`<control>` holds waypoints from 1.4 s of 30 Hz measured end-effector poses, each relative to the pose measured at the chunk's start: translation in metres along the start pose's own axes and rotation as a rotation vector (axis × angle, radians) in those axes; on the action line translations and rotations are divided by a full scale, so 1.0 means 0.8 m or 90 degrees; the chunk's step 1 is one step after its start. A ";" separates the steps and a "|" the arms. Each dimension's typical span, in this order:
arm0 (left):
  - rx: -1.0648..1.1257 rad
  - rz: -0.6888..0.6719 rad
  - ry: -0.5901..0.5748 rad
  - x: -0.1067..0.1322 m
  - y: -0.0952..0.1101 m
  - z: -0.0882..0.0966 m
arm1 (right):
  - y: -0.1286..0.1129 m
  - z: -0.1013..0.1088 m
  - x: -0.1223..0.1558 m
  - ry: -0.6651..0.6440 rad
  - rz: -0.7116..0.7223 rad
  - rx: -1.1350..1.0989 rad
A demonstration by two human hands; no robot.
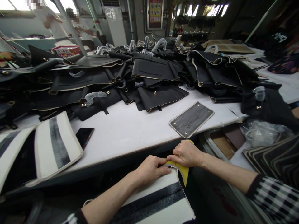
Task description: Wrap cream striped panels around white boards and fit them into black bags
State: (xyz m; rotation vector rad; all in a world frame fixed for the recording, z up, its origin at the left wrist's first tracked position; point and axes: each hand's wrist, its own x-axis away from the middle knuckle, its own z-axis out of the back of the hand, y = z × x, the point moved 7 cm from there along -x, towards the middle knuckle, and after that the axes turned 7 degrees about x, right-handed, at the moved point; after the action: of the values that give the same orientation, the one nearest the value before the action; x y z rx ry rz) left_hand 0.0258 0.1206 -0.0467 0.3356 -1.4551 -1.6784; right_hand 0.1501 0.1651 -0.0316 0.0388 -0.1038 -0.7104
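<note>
Both hands at work on the striped panel (154, 200), down at six o'clock!
Right hand (188, 153), five o'clock, clutches a curved yellow piece (184, 174) at the panel's far edge; left hand (149, 169), six o'clock, pinches that edge alongside. Phone (84, 136) at eight, grey panel (192, 119) at three.
</note>
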 end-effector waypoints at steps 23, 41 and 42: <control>-0.332 -0.073 0.037 0.001 0.010 -0.015 | -0.018 -0.026 0.031 -0.097 -0.194 -0.001; 0.101 0.086 -0.028 -0.007 -0.019 0.002 | -0.043 -0.038 0.065 -0.092 -0.334 -0.273; 0.130 0.085 -0.030 -0.007 -0.023 0.002 | -0.041 -0.045 0.069 -0.096 -0.350 -0.333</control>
State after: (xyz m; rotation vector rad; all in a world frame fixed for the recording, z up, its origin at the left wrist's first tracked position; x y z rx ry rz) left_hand 0.0207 0.1248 -0.0648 0.3042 -1.6513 -1.4438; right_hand 0.1744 0.1038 -0.0651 -0.5043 -0.0483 -1.2715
